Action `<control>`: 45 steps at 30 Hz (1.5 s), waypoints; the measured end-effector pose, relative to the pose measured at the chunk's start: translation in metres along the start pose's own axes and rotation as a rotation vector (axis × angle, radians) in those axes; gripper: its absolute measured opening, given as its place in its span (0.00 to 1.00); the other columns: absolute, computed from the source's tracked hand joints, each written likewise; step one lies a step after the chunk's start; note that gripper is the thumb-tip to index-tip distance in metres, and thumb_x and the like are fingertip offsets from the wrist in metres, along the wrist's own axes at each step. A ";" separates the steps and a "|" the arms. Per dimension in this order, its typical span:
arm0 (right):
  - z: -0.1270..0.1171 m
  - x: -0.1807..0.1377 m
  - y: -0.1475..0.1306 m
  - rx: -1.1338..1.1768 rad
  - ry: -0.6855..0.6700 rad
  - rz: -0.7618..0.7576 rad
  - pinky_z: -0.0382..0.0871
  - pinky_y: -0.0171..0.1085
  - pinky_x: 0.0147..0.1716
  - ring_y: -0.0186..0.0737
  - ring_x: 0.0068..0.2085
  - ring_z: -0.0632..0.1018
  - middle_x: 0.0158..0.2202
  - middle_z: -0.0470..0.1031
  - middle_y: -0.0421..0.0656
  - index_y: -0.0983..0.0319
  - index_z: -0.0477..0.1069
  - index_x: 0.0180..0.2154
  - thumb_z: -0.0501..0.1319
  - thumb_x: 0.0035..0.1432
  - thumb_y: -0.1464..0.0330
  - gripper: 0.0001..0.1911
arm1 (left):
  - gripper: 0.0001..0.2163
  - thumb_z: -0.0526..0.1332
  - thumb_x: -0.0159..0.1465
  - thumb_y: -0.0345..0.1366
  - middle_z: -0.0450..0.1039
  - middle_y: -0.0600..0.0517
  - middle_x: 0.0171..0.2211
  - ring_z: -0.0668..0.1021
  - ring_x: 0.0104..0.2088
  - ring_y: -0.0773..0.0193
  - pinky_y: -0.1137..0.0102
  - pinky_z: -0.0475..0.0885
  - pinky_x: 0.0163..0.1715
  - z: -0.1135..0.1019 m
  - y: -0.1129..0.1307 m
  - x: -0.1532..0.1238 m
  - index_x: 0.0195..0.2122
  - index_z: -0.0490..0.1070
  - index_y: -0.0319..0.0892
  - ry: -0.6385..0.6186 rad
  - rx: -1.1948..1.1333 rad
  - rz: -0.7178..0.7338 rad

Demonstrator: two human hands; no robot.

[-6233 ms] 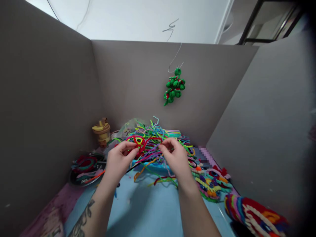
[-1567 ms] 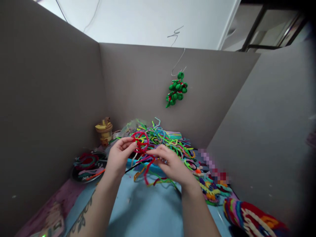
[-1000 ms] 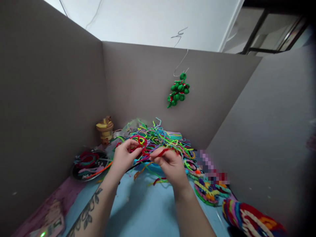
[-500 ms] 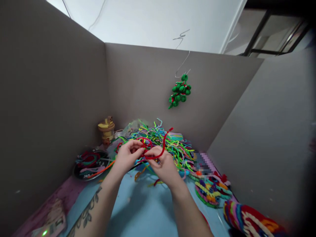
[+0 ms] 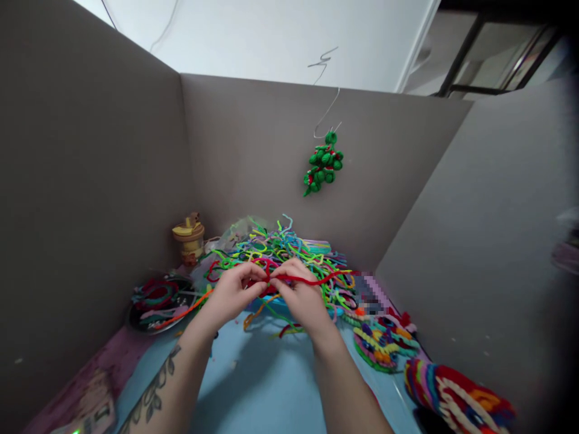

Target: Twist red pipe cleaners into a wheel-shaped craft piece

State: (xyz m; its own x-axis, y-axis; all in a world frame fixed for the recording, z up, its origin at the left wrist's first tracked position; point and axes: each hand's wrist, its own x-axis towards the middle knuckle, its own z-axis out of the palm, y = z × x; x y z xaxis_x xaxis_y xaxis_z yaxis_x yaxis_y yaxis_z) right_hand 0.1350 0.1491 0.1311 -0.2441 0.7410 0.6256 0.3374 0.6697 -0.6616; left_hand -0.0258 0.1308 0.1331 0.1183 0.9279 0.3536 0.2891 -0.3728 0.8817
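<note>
L grip (image 5: pixel 237 288), R grip (image 5: pixel 299 295) pinched on red strand (image 5: pixel 316 282) betw. them; end past R.

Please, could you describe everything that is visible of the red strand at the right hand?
The red strand is thin and looks fuzzy, like a bendable pipe cleaner. The right hand pinches it beside the left hand, which holds a red looped piece. From there, it lies across the right hand's fingers, dips slightly, then rises toward the right above the colorful pile. Its inner end is hidden, so whether it joins the looped piece cannot be told.
</note>
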 end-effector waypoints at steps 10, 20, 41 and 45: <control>0.002 0.002 0.014 -0.138 -0.118 0.024 0.63 0.39 0.43 0.40 0.41 0.70 0.35 0.70 0.44 0.62 0.72 0.26 0.57 0.56 0.70 0.09 | 0.06 0.59 0.55 0.34 0.75 0.52 0.28 0.74 0.28 0.66 0.74 0.69 0.28 -0.002 0.005 -0.001 0.32 0.74 0.41 -0.057 0.030 0.014; 0.001 0.004 0.012 -0.066 0.252 0.032 0.63 0.42 0.45 0.42 0.42 0.69 0.35 0.68 0.46 0.62 0.69 0.29 0.53 0.60 0.67 0.11 | 0.11 0.62 0.55 0.38 0.75 0.53 0.27 0.75 0.27 0.65 0.74 0.67 0.25 0.001 0.006 -0.004 0.38 0.71 0.42 0.258 0.086 0.021; 0.001 0.002 -0.004 0.092 0.335 -0.016 0.65 0.39 0.43 0.39 0.39 0.72 0.32 0.69 0.43 0.62 0.69 0.27 0.57 0.55 0.71 0.06 | 0.11 0.68 0.48 0.34 0.69 0.56 0.22 0.68 0.22 0.72 0.77 0.64 0.22 0.025 0.003 -0.004 0.32 0.73 0.39 0.291 -0.212 -0.040; 0.003 0.002 -0.006 0.119 0.299 -0.006 0.66 0.38 0.41 0.38 0.38 0.72 0.32 0.70 0.43 0.62 0.69 0.27 0.57 0.55 0.72 0.06 | 0.09 0.67 0.50 0.35 0.71 0.55 0.24 0.71 0.24 0.71 0.77 0.67 0.25 0.024 0.006 -0.004 0.32 0.71 0.39 0.242 -0.276 -0.039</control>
State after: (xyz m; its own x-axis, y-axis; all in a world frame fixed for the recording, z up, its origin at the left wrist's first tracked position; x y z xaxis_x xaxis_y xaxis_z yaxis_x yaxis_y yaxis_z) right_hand 0.1299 0.1466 0.1346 0.0383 0.7013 0.7119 0.2234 0.6884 -0.6901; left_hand -0.0020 0.1248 0.1300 -0.1257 0.9272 0.3528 0.0182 -0.3534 0.9353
